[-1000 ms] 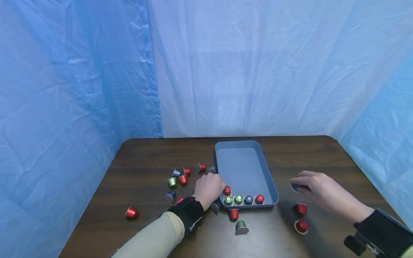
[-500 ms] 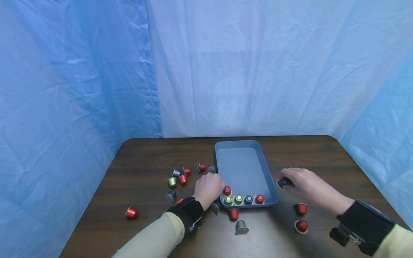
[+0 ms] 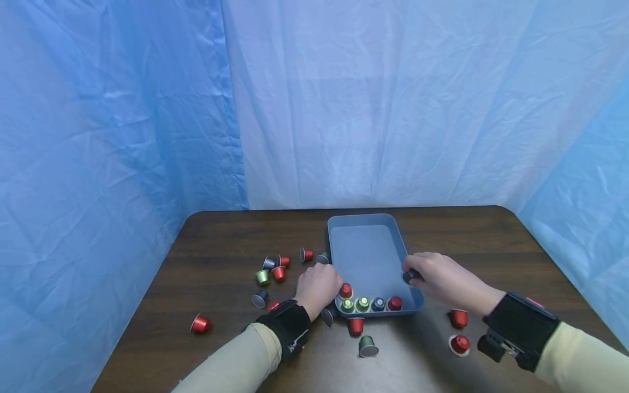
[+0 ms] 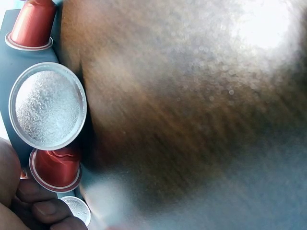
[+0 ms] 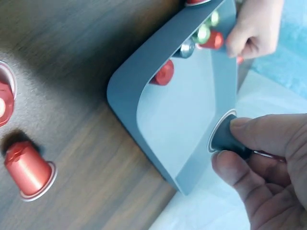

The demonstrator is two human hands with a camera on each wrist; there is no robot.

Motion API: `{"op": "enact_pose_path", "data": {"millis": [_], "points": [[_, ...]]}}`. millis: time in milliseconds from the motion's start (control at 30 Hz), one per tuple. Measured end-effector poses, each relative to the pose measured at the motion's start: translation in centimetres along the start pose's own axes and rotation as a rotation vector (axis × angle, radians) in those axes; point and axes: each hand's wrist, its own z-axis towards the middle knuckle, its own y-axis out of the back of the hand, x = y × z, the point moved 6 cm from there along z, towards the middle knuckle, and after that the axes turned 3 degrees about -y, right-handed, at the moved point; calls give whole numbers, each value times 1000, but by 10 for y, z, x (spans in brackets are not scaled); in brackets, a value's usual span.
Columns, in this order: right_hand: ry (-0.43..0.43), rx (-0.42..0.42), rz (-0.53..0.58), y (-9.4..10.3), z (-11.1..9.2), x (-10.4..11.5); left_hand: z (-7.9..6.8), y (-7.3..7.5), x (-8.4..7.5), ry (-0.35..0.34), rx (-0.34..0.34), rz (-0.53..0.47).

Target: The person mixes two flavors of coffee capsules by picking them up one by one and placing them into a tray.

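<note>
Between the thumb and fingers of the right hand (image 3: pixel 436 271), a dark capsule (image 5: pixel 228 136) is pinched, its rimmed end turned toward the tray (image 3: pixel 366 240). The capsule is held at the tray's right wall; whether it is already inside cannot be told. Deeper in the same hand, a silver edge (image 5: pixel 269 155) is seen, its source unclear. At the opposite wall, the left hand (image 3: pixel 316 286) is placed with curled fingers; whether the leaning red capsule (image 5: pixel 214 40) beside them is gripped cannot be told. Along the near wall, a row is formed by two green capsules (image 3: pixel 362 304), a blue capsule (image 3: pixel 378 304) and a corner red capsule (image 3: pixel 395 303).

The step in hand is judged to be the addition of the dark capsule to the tray. By the next move, a lowering onto bare floor, rim down, seems to be called for, with the row left unstruck. Outside the tray, further loose capsules (image 3: pixel 459 318) are scattered across the table (image 3: pixel 491 234).
</note>
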Motion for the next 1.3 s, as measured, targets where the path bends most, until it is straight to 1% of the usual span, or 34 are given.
{"op": "enact_pose_path", "data": {"millis": [67,167,400,500,733,867,1100,1300], "points": [[21,5,-1,-2,4,3,0,0,0,3,3,-6],[20,25,0,-6,9,4,1,-1,1,8,9,-11],[-28,98,8,-18,25,10,1,-1,2,12,14,-4],[-17,125,8,-23,33,17,1,0,2,11,14,2],[37,139,-11,-35,50,30,1,-1,2,6,18,0],[66,164,-15,-40,59,36,1,-1,2,7,23,-3],[42,259,-2,-51,72,44,0,0,2,-4,5,-2],[73,266,-54,-59,80,51,1,-2,3,-1,1,-23]]}}
